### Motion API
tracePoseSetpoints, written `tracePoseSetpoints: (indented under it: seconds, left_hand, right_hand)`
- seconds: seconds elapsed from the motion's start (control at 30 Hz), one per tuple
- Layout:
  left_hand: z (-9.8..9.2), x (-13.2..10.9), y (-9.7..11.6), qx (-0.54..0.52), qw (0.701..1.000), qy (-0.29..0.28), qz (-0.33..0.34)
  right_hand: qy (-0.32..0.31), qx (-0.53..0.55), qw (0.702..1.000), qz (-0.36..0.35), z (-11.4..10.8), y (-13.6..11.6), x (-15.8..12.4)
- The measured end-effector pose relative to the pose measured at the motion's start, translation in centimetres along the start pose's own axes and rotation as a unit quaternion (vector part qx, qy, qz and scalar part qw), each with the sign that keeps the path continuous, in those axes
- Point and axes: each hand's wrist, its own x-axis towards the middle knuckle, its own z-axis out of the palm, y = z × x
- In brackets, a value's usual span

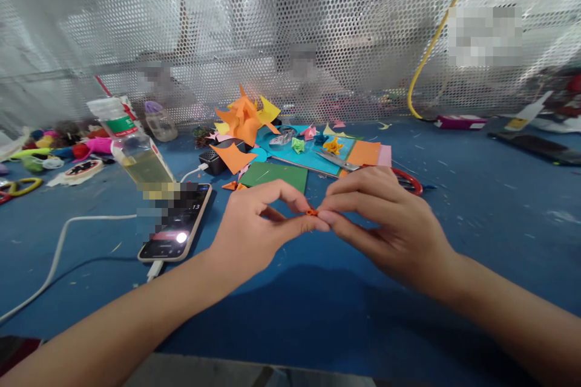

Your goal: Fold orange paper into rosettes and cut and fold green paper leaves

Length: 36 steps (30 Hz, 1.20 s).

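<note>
My left hand (pixel 258 227) and my right hand (pixel 385 217) meet fingertip to fingertip above the blue table (pixel 476 205). Between them both pinch a tiny folded piece of orange paper (pixel 311 212); most of it is hidden by the fingers. Behind the hands lie a green sheet (pixel 275 175), an orange sheet (pixel 364 153) and a turquoise sheet (pixel 313 154) carrying small folded paper stars. Scissors with red handles (pixel 406 178) lie right behind my right hand.
A phone (pixel 177 224) on a white cable (pixel 59 248) lies at left beside a tilted plastic bottle (pixel 131 145). A pile of orange and yellow paper shapes (pixel 245 118) sits at the back centre. Perforated mesh (pixel 290 30) walls off the far side. Toys and rings clutter the far left.
</note>
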Motion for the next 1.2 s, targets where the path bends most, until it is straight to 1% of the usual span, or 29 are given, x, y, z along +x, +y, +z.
tracePoseSetpoints:
  seconds: [0.07,0.13,0.27,0.33,0.4,0.47,0.57,0.7,0.8,0.9,1.0,1.07,1.2]
  left_hand:
    - [-0.05,-0.1,-0.11,-0.007,1.0,0.009,0.017]
    - [-0.12,-0.13,-0.17,-0.003,0.999,0.018,0.051]
    - [-0.34,0.09,-0.11,0.026,0.989,0.0,0.145]
    - [-0.45,0.2,-0.09,0.024,0.987,-0.008,0.159]
    - [-0.51,0.23,-0.14,0.018,0.99,-0.015,0.141]
    - [-0.51,0.2,-0.23,0.018,0.994,-0.017,0.106]
    - [-0.4,0.2,-0.32,0.013,0.999,0.003,0.049]
    - [-0.23,0.35,-0.16,0.002,1.0,0.016,0.009]
    - [-0.22,0.43,0.04,0.006,1.0,-0.007,-0.008]
    - [-0.26,0.39,0.09,0.017,0.999,-0.028,-0.002]
    - [-0.28,0.27,-0.04,0.013,0.999,-0.022,0.019]
    - [-0.26,0.16,-0.16,0.0,0.999,-0.017,0.029]
    - [-0.26,-0.1,-0.29,-0.051,0.997,0.003,0.051]
  right_hand:
    - [-0.001,0.003,1.0,-0.004,-0.03,-0.02,-0.01]
    - [0.004,0.001,1.0,0.005,0.0,-0.06,-0.01]
    - [0.011,0.005,0.999,0.03,0.2,-0.05,0.06]
    - [0.013,0.018,0.999,0.047,0.22,-0.02,0.13]
    - [0.014,0.024,0.997,0.068,0.15,-0.01,0.18]
    - [0.012,0.021,0.996,0.087,0.03,-0.04,0.19]
    - [0.008,0.007,0.995,0.098,-0.09,-0.09,0.18]
    - [0.009,-0.004,0.997,0.072,0.04,-0.08,0.14]
    - [0.008,-0.02,0.999,0.039,0.22,-0.04,-0.02]
    - [0.009,-0.035,0.999,0.022,0.29,-0.06,-0.19]
    - [0.021,-0.037,0.999,0.024,0.13,-0.31,-0.19]
    - [0.036,-0.012,0.999,0.036,-0.1,-0.58,-0.13]
    - [0.075,0.074,0.992,0.063,-0.4,-0.93,-0.24]
